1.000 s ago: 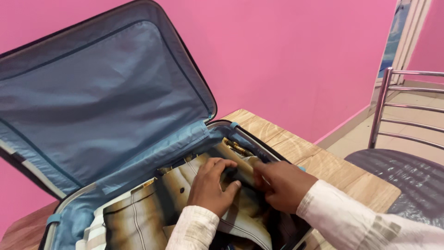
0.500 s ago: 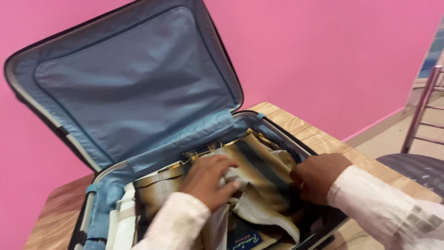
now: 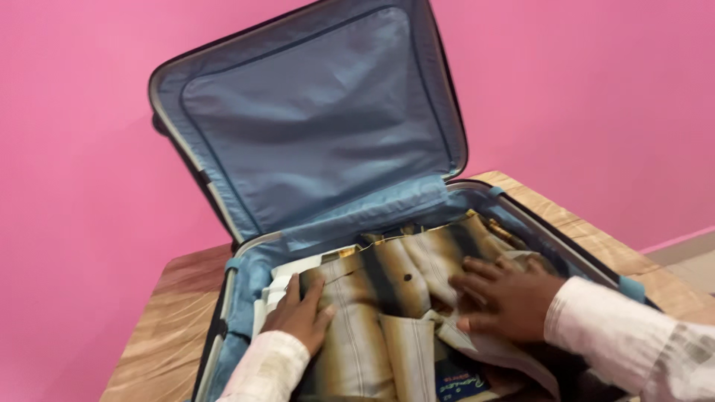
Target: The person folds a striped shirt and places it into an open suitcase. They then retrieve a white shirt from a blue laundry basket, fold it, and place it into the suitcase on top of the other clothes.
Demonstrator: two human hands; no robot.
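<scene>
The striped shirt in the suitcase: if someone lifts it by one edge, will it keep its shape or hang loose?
The striped shirt would probably hang loose: it shows creases and soft folds under both hands. It likely weighs little, being thin cloth. It seems unlikely to slide or roll.

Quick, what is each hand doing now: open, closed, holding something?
Left hand: open, flat on the striped shirt.
Right hand: open, fingers spread, pressing the same shirt.
</scene>
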